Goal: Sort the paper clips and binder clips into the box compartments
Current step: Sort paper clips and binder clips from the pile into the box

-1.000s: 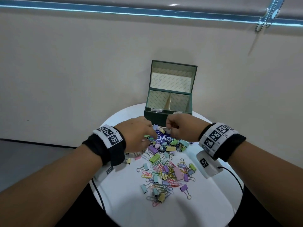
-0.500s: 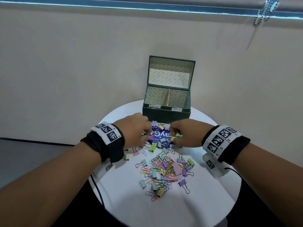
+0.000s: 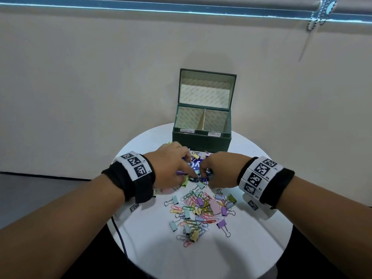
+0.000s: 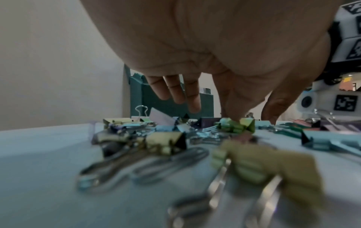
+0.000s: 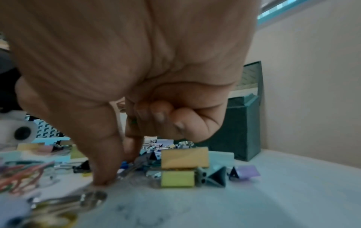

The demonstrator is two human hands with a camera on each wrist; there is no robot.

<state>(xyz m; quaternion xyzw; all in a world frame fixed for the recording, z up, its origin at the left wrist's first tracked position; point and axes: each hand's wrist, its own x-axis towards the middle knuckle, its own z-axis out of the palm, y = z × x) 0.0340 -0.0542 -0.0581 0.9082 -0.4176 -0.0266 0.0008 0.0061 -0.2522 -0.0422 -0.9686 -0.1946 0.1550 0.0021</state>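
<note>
Pastel clips (image 3: 198, 208) lay centre frame — left hand (image 3: 171, 164) and right hand (image 3: 223, 169) both pinching into them; exact clip indistinguishable. Green box (image 3: 201, 137) open above.

A round white table (image 3: 251, 234) stands against a plain beige wall (image 3: 80, 77), with a blue strip (image 3: 141, 9) running along the top of it; a beaded blind chain (image 3: 314, 19) hangs at upper right, and a dark cable (image 3: 120, 238) trails off the table's near-left edge
</note>
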